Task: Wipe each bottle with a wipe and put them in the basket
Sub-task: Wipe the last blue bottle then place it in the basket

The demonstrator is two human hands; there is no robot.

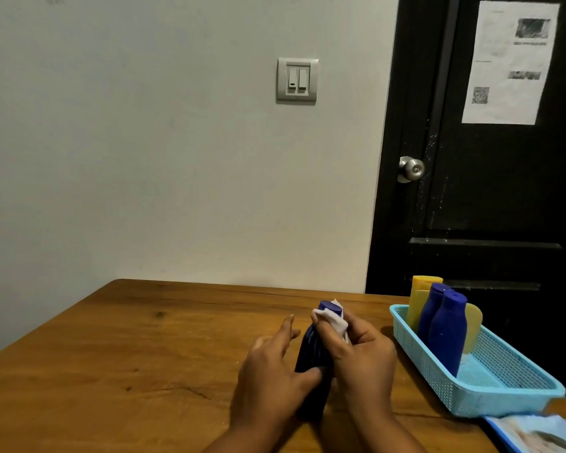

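Observation:
A dark blue bottle (311, 351) stands on the wooden table (128, 348) between my hands. My left hand (275, 367) steadies its lower body, thumb against it and fingers spread. My right hand (356, 348) presses a white wipe (332, 317) against the bottle's cap and neck. The light blue mesh basket (490, 384) sits to the right and holds two blue bottles (446, 331) and two yellow bottles (420, 299), all upright.
A pack of wipes (536, 433) lies at the table's front right corner, just in front of the basket. Behind the table is a pale wall with a light switch (297, 80) and a black door (490, 178) with a knob.

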